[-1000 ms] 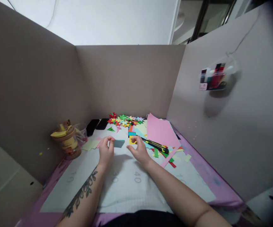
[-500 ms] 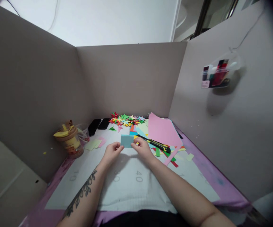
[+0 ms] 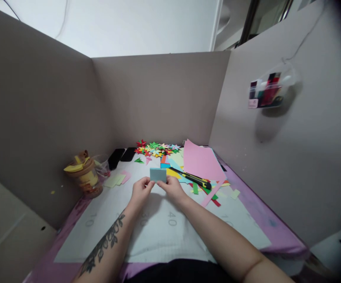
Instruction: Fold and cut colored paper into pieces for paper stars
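A small light blue paper rectangle (image 3: 158, 174) is held up above the white mat (image 3: 111, 243). My left hand (image 3: 142, 189) pinches its lower left corner, and my right hand (image 3: 172, 187) grips the lower right part, its thumb near the middle of the bottom edge. Just behind and to the right lie cutters with black and yellow bodies (image 3: 198, 181). Colored paper strips (image 3: 213, 195) are scattered beside them.
Folded paper stars (image 3: 155, 149) are heaped at the back, near two black phones (image 3: 116, 158). Pink sheets (image 3: 201, 161) lie back right. A cup (image 3: 87, 179) stands at the left wall; a plastic container (image 3: 269, 92) hangs on the right wall.
My right thumb has slid left along the bottom edge of the blue paper, and my right hand sits slightly closer to my left. The whole view has shifted a little.
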`<move>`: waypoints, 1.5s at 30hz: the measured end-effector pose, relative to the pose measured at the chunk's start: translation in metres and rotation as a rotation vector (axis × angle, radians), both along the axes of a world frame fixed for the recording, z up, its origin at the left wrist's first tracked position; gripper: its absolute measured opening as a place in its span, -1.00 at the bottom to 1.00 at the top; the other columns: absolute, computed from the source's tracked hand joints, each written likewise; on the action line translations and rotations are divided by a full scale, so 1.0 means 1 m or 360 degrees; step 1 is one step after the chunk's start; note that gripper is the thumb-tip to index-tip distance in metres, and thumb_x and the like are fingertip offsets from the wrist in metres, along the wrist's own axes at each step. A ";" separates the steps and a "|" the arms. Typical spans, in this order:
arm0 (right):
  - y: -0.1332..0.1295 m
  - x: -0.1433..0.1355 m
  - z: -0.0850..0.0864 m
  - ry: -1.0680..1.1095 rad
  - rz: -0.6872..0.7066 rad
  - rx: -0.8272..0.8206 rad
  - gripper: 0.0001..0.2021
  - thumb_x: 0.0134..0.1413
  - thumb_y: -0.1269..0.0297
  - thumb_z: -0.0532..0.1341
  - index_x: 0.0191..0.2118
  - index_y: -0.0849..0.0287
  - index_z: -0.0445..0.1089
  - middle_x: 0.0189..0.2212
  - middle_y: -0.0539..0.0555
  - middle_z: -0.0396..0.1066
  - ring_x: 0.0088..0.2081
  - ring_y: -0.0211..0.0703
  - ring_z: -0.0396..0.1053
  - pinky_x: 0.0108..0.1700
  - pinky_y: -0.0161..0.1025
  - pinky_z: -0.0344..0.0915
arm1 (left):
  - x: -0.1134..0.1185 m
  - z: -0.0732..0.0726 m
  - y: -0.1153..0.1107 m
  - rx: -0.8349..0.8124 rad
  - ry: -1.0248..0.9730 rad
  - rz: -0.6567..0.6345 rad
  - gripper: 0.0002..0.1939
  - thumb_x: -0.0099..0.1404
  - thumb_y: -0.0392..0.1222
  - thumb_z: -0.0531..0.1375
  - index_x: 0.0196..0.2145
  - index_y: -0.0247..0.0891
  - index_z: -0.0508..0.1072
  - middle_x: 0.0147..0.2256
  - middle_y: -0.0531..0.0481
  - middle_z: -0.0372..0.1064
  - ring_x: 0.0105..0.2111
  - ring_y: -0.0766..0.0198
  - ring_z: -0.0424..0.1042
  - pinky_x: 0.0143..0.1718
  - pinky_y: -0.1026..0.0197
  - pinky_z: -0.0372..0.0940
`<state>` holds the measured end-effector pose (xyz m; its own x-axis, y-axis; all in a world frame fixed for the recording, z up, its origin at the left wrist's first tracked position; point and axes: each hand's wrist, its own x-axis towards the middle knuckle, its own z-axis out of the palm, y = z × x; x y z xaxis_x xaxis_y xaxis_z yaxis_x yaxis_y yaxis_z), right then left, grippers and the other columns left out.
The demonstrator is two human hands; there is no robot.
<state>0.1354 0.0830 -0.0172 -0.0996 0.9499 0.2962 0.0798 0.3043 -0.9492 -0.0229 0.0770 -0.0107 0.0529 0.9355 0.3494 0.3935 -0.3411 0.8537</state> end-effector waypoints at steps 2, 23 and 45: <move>0.007 0.018 0.000 0.0015 -0.0132 0.0028 -0.79 -0.13 0.16 0.21 -0.54 0.22 0.37 -0.61 -0.04 0.32 -0.52 -0.25 0.23 -0.44 -0.32 0.16 | -0.012 0.000 0.006 -0.0007 -0.0098 0.0119 -0.75 0.11 -0.04 0.14 -0.57 -0.27 0.35 -0.60 0.09 0.27 -0.55 0.33 0.22 -0.50 0.32 0.09; 0.034 0.124 -0.006 -0.1811 -0.0650 -0.0227 -0.69 -0.05 0.43 0.19 -0.11 0.16 0.39 -0.17 0.21 0.36 -0.14 -0.01 0.31 -0.18 -0.19 0.19 | -0.025 -0.013 0.021 -0.0924 -0.0681 -0.0161 -0.79 -0.09 -0.12 0.26 -0.51 -0.32 0.43 -0.45 -0.05 0.41 -0.60 0.43 0.23 -0.65 0.39 -0.03; -0.023 0.075 0.031 -0.1125 -0.0383 0.1238 -0.63 0.14 0.41 0.10 0.08 0.04 0.22 -0.12 0.15 0.30 -0.06 -0.01 0.27 -0.02 -0.02 0.27 | -0.035 0.010 0.012 -0.0641 -0.0956 -0.0042 -0.73 -0.06 -0.05 0.30 -0.47 -0.28 0.38 -0.46 0.05 0.34 -0.51 0.42 0.25 -0.57 0.39 0.04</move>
